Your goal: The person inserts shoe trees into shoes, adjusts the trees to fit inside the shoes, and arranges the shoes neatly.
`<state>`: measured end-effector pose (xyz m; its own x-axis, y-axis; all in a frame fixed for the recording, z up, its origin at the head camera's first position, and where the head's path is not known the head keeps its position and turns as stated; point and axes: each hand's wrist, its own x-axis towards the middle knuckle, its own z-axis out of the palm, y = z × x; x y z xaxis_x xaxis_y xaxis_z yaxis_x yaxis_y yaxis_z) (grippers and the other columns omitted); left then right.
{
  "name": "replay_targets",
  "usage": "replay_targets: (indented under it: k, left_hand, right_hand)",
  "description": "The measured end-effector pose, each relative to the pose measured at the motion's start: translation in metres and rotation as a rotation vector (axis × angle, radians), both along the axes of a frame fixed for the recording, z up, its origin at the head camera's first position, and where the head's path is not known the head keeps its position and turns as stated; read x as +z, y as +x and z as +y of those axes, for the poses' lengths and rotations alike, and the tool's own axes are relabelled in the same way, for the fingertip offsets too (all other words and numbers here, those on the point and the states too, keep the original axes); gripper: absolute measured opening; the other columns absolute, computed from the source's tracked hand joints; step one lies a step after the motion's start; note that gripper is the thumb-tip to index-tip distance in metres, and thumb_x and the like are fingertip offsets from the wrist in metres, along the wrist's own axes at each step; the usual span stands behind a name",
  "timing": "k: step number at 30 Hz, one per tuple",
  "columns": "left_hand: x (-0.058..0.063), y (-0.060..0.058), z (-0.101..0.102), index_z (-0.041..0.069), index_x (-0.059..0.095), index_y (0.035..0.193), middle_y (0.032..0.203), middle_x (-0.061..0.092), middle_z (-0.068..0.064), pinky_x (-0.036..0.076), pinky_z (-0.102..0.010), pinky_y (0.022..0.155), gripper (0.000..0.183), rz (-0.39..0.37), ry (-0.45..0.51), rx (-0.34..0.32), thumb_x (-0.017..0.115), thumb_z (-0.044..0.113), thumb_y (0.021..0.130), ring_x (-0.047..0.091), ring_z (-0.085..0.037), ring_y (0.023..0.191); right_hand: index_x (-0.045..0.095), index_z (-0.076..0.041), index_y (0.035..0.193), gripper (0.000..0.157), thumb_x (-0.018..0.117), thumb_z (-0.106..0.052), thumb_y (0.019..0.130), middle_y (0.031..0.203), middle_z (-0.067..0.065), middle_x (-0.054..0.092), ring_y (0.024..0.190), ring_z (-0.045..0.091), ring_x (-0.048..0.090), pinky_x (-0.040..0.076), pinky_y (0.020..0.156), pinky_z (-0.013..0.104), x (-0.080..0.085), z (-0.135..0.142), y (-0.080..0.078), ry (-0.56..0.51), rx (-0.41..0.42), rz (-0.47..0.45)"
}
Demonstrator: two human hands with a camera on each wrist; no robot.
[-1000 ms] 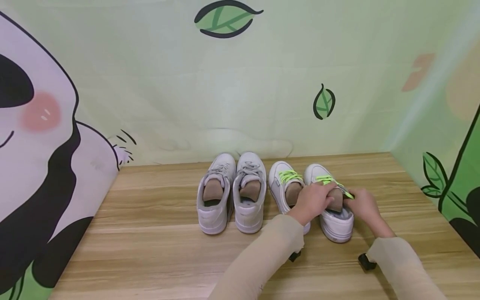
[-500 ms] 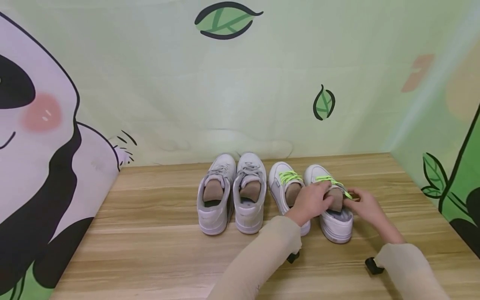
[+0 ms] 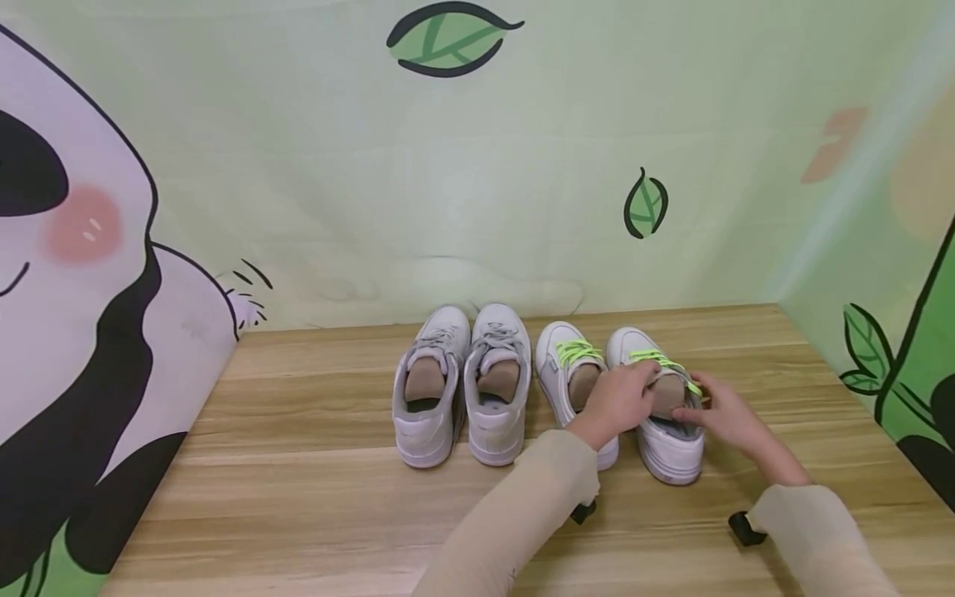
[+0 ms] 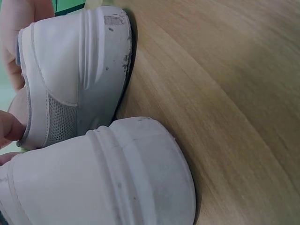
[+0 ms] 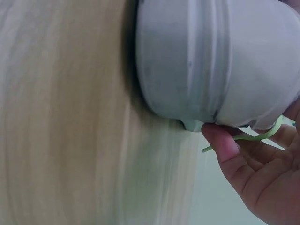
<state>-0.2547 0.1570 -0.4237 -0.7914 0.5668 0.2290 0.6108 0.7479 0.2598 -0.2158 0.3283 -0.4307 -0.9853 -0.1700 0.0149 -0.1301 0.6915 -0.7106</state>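
Observation:
The rightmost white sneaker (image 3: 671,456), threaded with neon green laces (image 3: 645,356), stands on the wooden surface, heel toward me. My left hand (image 3: 615,402) reaches over its green-laced mate (image 3: 555,365) and grips the left collar edge beside the tongue. My right hand (image 3: 724,414) holds the opposite collar edge, thumb over the opening and fingers along the outside. In the right wrist view a loose green lace end (image 5: 262,136) hangs by the fingers. The left wrist view shows both heels close up, the mate's heel (image 4: 103,183) nearest and the held sneaker (image 4: 79,61) beyond.
Left of these stands another pair of white sneakers with grey laces, a left one (image 3: 425,431) and a right one (image 3: 496,431). Behind the wooden surface (image 3: 298,497) rises a pale green backdrop (image 3: 485,182) printed with leaves and a panda.
My right hand has drawn slightly back from the green lace, and its thumb has come over the shoe opening. The left hand has barely shifted; the shoes stay in place.

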Motion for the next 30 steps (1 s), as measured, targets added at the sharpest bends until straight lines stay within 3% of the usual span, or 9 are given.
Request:
replay_targets:
  k: [5, 15, 19, 25, 30]
  left_hand:
    - [0.001, 0.0, 0.0, 0.023, 0.053, 0.115, 0.105, 0.063, 0.01, 0.046, -0.021, 0.072, 0.032, -0.003, -0.02, -0.004, 0.054, 0.017, 0.083, 0.06, -0.006, 0.088]
    - [0.003, 0.002, 0.002, 0.023, 0.055, 0.112, 0.106, 0.063, 0.009, 0.046, -0.02, 0.075, 0.03, 0.009, -0.048, -0.001, 0.058, 0.02, 0.083, 0.059, -0.005, 0.095]
    - [0.003, 0.002, 0.002, 0.023, 0.057, 0.11, 0.104, 0.063, 0.009, 0.047, -0.02, 0.074, 0.025, 0.043, -0.073, -0.014, 0.054, 0.021, 0.086, 0.06, -0.006, 0.093]
    - [0.0, 0.002, 0.003, 0.021, 0.057, 0.104, 0.096, 0.065, 0.009, 0.048, -0.02, 0.068, 0.017, 0.067, -0.068, -0.023, 0.049, 0.021, 0.089, 0.062, -0.007, 0.084]
    - [0.0, 0.002, 0.004, 0.018, 0.053, 0.095, 0.081, 0.063, 0.006, 0.044, -0.019, 0.056, 0.008, 0.031, -0.063, 0.004, 0.049, 0.022, 0.089, 0.059, -0.006, 0.07]
  right_hand:
    - [0.037, 0.012, 0.124, 0.056, 0.063, -0.008, 0.079, 0.114, 0.033, 0.047, 0.097, 0.041, 0.052, 0.046, 0.076, 0.046, 0.001, 0.0, -0.001, 0.034, 0.002, 0.015]
    - [0.039, 0.015, 0.12, 0.056, 0.065, 0.003, 0.072, 0.102, 0.035, 0.052, 0.08, 0.034, 0.056, 0.046, 0.064, 0.035, 0.0, -0.002, 0.001, 0.069, -0.037, 0.062]
    - [0.042, 0.016, 0.117, 0.056, 0.066, 0.002, 0.068, 0.098, 0.034, 0.054, 0.077, 0.034, 0.056, 0.046, 0.062, 0.039, 0.001, -0.007, 0.002, 0.122, -0.071, 0.097]
    - [0.036, 0.013, 0.119, 0.062, 0.067, -0.003, 0.068, 0.107, 0.037, 0.049, 0.093, 0.047, 0.05, 0.041, 0.075, 0.052, 0.002, -0.015, 0.0, 0.199, -0.132, 0.069]
    - [0.032, 0.012, 0.123, 0.065, 0.066, -0.006, 0.072, 0.112, 0.037, 0.047, 0.1, 0.049, 0.047, 0.04, 0.079, 0.054, 0.004, -0.016, -0.001, 0.186, -0.099, 0.058]
